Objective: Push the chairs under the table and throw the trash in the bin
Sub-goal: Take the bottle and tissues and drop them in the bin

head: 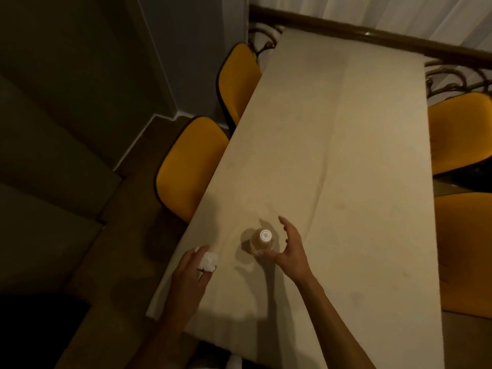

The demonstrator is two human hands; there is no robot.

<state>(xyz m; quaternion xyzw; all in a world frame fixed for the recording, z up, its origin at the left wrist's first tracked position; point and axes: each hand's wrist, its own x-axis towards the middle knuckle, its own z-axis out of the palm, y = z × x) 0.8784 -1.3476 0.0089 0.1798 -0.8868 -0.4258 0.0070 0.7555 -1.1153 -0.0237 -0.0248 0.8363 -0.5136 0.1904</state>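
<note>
A long rectangular table (346, 161) with a pale cream top runs away from the viewer toward a white curtain and a dark wooden rail with scrolled metalwork. Four chairs with mustard-yellow padded seats edged in black stand along its long sides: on the left, a near yellow chair (190, 166) and a far yellow chair (238, 81), both with their seats partly tucked beneath the table edge; on the right, a far yellow chair on the right (459, 131) and a near yellow chair on the right (464, 249), each showing a broad stretch of seat beside the table. Dim stone-like steps fall away at the left. Near the close end of the table stands a small clear plastic bottle with a white cap (262, 242), upright, seen from above. The right hand (288, 246) is spread wide in a curve round the bottle's right side — the thumb looks to be at its base, the fingers apart from it, no grasp closed. The left hand (193, 272) is curled shut around a crumpled white paper ball (208, 261), over the table's left edge.
</note>
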